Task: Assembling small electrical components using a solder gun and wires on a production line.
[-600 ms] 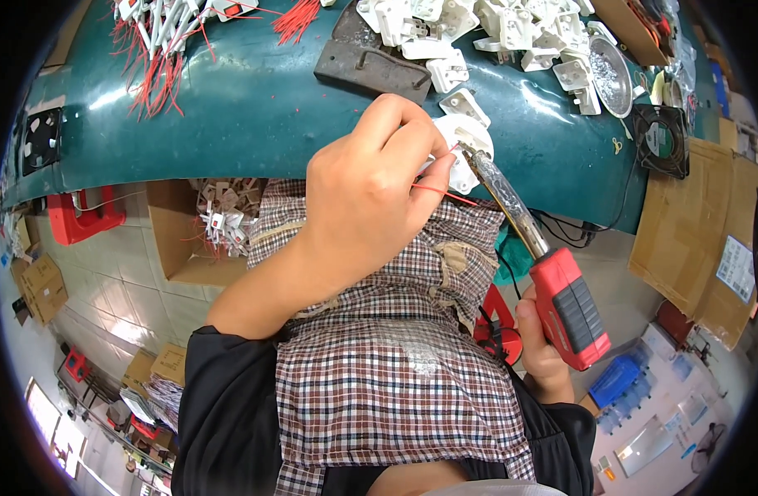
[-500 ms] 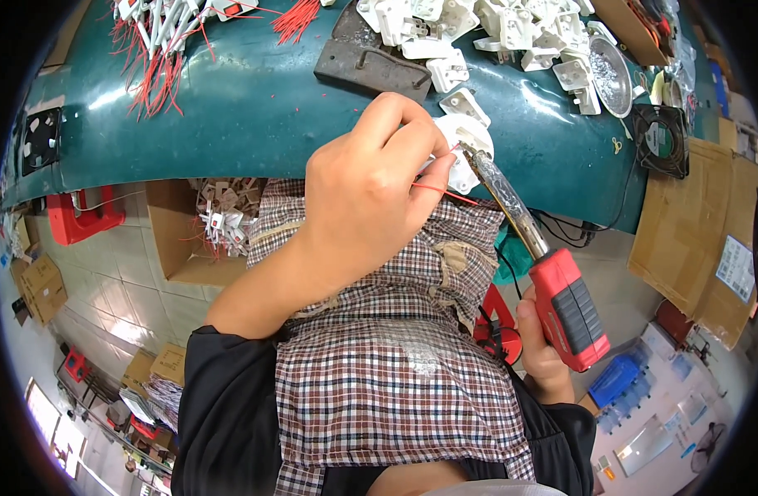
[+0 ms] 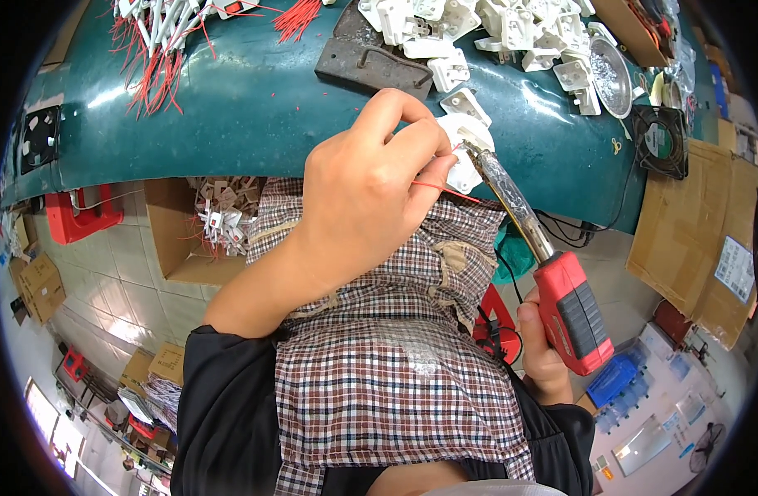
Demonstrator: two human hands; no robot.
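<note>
My left hand pinches a thin red wire between thumb and fingers, one end of it trailing toward the apron. Just past those fingertips lies a white plastic part at the table's near edge, partly hidden by the hand. A soldering iron with a red and black handle is gripped in my right hand, lower right. Its metal shaft slants up to the left, and the tip meets the white part near the wire's end; whether they touch is too small to tell.
On the green table stand a dark metal block with a handle, a pile of white plastic housings and a metal dish. Red-wired switches lie far left. Small fans sit at both sides; a carton is below.
The soldering iron and my right hand have shifted slightly right and down. My left hand keeps its pinch on the wire, almost unmoved.
</note>
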